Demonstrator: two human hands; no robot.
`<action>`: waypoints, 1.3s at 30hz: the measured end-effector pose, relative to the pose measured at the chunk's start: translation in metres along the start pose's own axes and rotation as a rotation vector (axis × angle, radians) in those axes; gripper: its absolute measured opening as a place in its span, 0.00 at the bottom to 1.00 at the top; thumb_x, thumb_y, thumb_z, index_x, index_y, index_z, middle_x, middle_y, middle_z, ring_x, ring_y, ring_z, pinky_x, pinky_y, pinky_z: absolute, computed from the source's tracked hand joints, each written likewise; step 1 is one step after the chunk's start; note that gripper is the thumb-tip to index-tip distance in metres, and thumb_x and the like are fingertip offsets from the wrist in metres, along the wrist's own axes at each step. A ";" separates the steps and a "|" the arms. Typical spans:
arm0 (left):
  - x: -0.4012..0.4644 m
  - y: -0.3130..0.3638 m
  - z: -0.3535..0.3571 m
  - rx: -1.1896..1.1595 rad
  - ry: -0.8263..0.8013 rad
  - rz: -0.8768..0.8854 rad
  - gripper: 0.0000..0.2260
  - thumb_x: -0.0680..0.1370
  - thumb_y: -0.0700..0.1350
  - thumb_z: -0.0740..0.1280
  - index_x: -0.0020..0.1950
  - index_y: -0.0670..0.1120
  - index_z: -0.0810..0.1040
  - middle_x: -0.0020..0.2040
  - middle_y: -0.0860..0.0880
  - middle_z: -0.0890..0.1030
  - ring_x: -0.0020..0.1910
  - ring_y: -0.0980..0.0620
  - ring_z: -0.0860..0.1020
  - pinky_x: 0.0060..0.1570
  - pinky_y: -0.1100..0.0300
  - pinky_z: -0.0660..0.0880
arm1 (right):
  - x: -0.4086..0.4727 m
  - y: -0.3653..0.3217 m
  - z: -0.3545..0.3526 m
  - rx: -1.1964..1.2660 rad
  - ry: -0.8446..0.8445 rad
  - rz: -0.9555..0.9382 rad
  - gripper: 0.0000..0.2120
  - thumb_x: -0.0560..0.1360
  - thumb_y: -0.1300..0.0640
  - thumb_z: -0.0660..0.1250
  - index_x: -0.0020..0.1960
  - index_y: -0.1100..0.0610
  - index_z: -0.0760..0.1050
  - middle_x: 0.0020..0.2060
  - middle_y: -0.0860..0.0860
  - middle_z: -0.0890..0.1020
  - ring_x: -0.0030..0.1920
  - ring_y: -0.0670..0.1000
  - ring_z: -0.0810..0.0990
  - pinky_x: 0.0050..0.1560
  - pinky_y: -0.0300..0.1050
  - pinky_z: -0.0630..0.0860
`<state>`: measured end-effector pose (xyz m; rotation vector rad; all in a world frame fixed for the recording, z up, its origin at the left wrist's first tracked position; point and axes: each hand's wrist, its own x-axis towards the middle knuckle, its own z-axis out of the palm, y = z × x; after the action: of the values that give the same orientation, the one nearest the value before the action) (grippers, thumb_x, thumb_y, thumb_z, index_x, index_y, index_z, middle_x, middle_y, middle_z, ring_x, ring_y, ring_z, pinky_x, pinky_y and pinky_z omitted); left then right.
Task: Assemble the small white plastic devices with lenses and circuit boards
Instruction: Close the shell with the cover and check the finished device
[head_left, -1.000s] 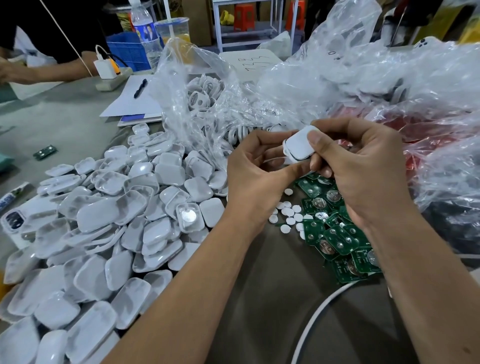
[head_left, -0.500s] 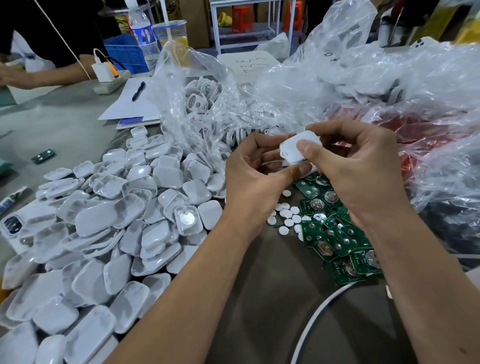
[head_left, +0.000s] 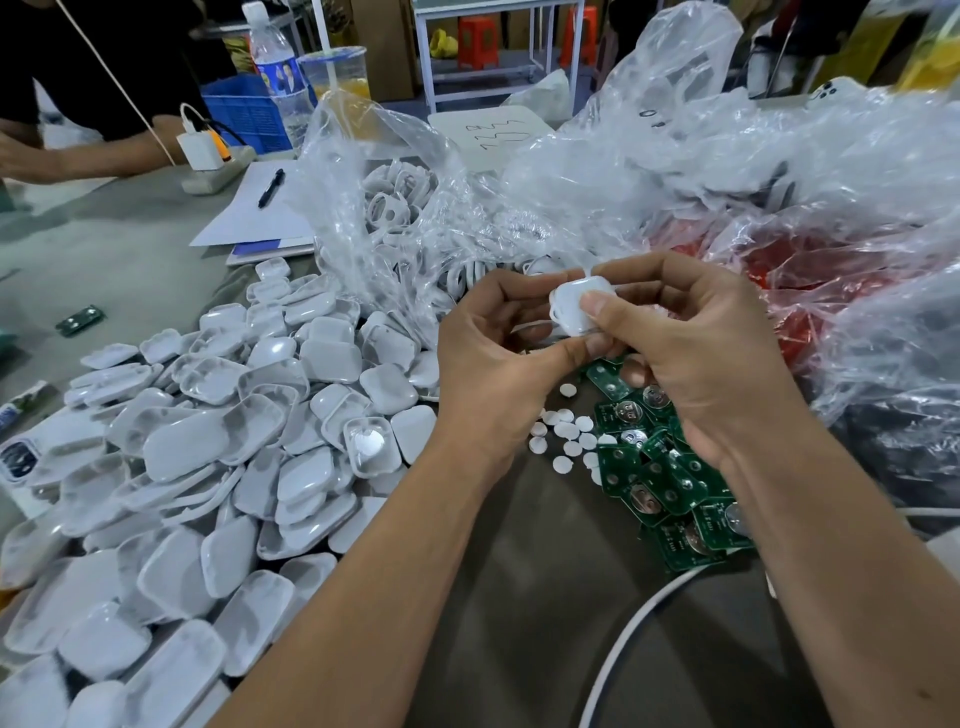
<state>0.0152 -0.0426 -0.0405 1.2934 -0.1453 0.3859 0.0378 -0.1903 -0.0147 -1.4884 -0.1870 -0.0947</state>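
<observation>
A small white plastic device is held up between both hands above the table. My right hand pinches it, thumb pressed on its flat face and fingers curled behind. My left hand grips its left and lower edge with thumb and curled fingers. Below the hands lie a heap of green circuit boards and several small white round discs. A big pile of white plastic shells covers the left of the table; one shell holds a shiny round lens.
Crumpled clear plastic bags, one holding white ring parts, fill the back and right. A white cable curves at the bottom. Paper with a pen, a power strip and another person's arm are at far left.
The device has turned in my hands and shifted slightly left. My right thumb now lies across its face. Both hands stay in the same place.
</observation>
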 end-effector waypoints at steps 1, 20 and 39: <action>0.000 0.001 0.000 0.006 -0.001 0.002 0.19 0.66 0.29 0.80 0.54 0.34 0.79 0.51 0.44 0.87 0.50 0.48 0.86 0.47 0.60 0.81 | 0.000 0.000 0.000 0.051 -0.025 0.025 0.10 0.73 0.63 0.78 0.54 0.58 0.84 0.42 0.55 0.85 0.34 0.50 0.80 0.26 0.37 0.72; 0.002 0.003 0.007 -0.200 0.187 -0.341 0.02 0.74 0.38 0.77 0.43 0.41 0.86 0.38 0.44 0.85 0.36 0.51 0.83 0.40 0.59 0.83 | 0.002 0.006 0.001 -0.217 0.059 -0.136 0.13 0.70 0.60 0.82 0.51 0.47 0.86 0.47 0.55 0.83 0.35 0.50 0.81 0.41 0.49 0.83; 0.002 0.001 0.005 -0.120 0.116 -0.255 0.03 0.77 0.38 0.74 0.44 0.43 0.83 0.40 0.45 0.82 0.41 0.51 0.81 0.46 0.57 0.81 | 0.000 0.005 0.002 -0.096 0.035 -0.068 0.12 0.70 0.64 0.81 0.51 0.53 0.85 0.41 0.52 0.86 0.33 0.48 0.83 0.35 0.41 0.80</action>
<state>0.0177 -0.0470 -0.0377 1.1512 0.0928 0.2294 0.0387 -0.1875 -0.0191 -1.5750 -0.2071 -0.1860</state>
